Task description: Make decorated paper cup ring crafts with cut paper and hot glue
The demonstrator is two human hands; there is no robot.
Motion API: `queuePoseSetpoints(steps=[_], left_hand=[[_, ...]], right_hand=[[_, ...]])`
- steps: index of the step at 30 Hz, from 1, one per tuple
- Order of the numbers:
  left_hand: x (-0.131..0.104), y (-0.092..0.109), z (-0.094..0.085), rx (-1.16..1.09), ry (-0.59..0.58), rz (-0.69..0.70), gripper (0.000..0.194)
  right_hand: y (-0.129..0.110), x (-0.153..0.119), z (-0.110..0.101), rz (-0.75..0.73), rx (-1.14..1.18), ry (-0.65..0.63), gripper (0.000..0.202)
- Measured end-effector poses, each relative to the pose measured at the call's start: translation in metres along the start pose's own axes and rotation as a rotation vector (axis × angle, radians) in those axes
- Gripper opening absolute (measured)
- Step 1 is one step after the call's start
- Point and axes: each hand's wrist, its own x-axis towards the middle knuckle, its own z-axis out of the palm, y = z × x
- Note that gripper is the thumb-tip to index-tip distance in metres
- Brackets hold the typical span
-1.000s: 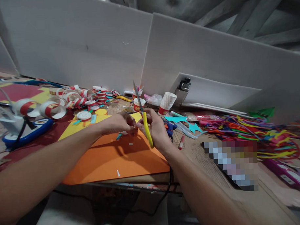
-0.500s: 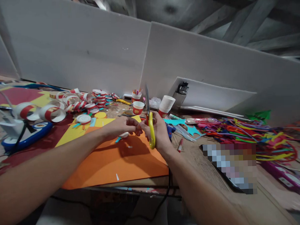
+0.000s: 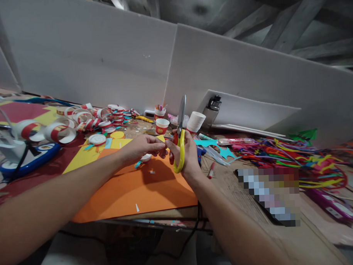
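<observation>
Yellow-handled scissors are held in my right hand, blades pointing up. My left hand is pinched closed close beside the right fingertips. A small yellow piece shows at the left fingertips; whether those fingers grip it is hard to make out. Both hands are above an orange sheet. Under my left hand a small white disc with a blue strip lies on that sheet. A red and white paper cup stands just behind the hands.
Stacked cups and a bottle stand behind. Curled paper rings and a blue-edged power strip lie left. Right are a red marker, pixelated dark object and colourful pipe cleaners.
The scissors have tilted to the right, and their blades show broader. My hands have shifted slightly, and more of the yellow piece shows between them.
</observation>
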Motion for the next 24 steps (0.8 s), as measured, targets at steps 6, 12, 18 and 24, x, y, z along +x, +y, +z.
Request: queuePoseSetpoints(steps=[6,12,18,24], left_hand=[[0.001,-0.003,0.0,0.019,0.044,-0.003,0.019],[0.001,0.006,-0.009,-0.017,0.105,-0.063,0.02],[0.0,0.014,-0.037,0.035,0.193,-0.035,0.013],[-0.001,0.019,-0.053,0.047,0.246,-0.022,0.015]], right_hand=[[0.001,0.0,0.002,-0.029,-0.002,-0.01,0.051],[-0.005,0.0,-0.006,-0.017,-0.173,-0.113,0.046],[-0.016,0.006,-0.023,0.005,-0.498,-0.306,0.031],[-0.025,0.004,-0.028,0.003,-0.672,-0.44,0.033]])
